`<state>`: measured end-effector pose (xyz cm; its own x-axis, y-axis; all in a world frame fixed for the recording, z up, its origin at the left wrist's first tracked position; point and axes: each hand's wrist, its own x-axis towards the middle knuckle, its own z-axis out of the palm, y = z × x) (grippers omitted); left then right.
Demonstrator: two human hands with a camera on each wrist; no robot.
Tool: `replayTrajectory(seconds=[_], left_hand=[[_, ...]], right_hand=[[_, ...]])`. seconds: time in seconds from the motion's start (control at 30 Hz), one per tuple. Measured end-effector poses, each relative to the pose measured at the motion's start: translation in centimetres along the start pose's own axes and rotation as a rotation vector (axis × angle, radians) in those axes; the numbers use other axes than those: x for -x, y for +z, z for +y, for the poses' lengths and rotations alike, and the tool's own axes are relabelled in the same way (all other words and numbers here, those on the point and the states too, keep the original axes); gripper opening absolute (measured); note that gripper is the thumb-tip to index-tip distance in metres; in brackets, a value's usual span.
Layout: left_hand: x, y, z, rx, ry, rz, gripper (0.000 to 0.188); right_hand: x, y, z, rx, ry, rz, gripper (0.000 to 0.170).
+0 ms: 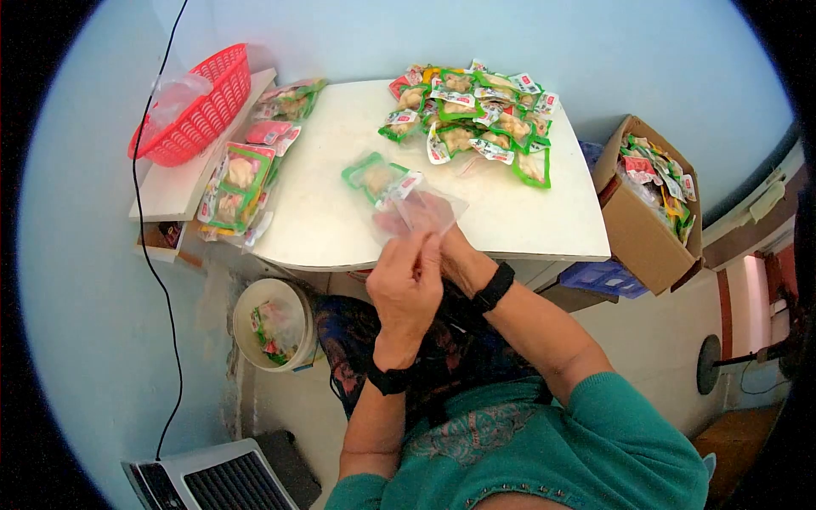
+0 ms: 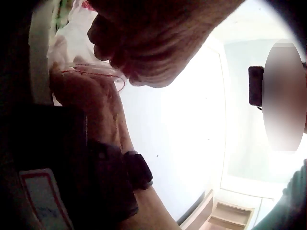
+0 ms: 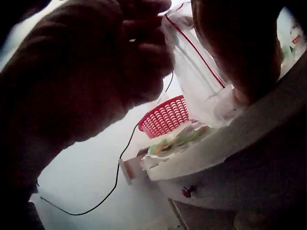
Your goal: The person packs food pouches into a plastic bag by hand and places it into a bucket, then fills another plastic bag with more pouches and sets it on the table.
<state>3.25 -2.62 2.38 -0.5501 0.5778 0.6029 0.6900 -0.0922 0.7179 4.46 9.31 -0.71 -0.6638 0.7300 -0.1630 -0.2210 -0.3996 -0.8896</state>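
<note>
Left hand: the left hand (image 1: 404, 280) had its fingers curled in, thumb and forefinger pinching the near edge of a clear plastic bag (image 1: 456, 210); the pinch was tight, with hardly a gap
Right hand: the right hand (image 1: 438, 219) showed partly through the plastic; whether it lay inside or beneath the bag, and how far its fingers were closed, could not be told
Clear bag: it was between the two hands, over the near part of the white table (image 1: 331, 170); a red line (image 3: 197, 52) ran along it in the right wrist view
Green-edged packet: the packet (image 1: 374, 177) was at the bag's far end, pale food behind its window; a small white label with a red mark sat beside it, its writing too small to read
Packet pile: the heap (image 1: 480, 119) lay at the table's far right; red and white panels showed, their print illegible
Left packets: a row (image 1: 238, 183) lay along the table's left edge, near a red basket (image 1: 200, 110); their lettering was likewise too small
Carton: a cardboard box (image 1: 650, 234) of packets stood right of the table
Red-bordered label: the left wrist view showed a white label (image 2: 45, 201), its marks too blurred to read
</note>
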Motion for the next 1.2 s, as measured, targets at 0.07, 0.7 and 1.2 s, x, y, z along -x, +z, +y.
replayTrajectory(seconds=[0.07, 0.7, 1.2], left_hand=[[-0.3, -0.4, -0.4, -0.048, -0.055, 0.050, 0.013], [-1.1, -1.7, -6.7, -0.021, -0.353, 0.084, 0.010], [-1.0, -1.3, -6.1, -0.130, -0.366, 0.074, 0.010]], right_hand=[[0.5, 0.3, -0.3, -0.071, 0.041, 0.018, 0.013], [-0.9, 0.0, 1.8, -0.391, -0.035, 0.049, 0.021], [-0.8, 0.3, 2.8, -0.175, -0.325, 0.191, 0.023]])
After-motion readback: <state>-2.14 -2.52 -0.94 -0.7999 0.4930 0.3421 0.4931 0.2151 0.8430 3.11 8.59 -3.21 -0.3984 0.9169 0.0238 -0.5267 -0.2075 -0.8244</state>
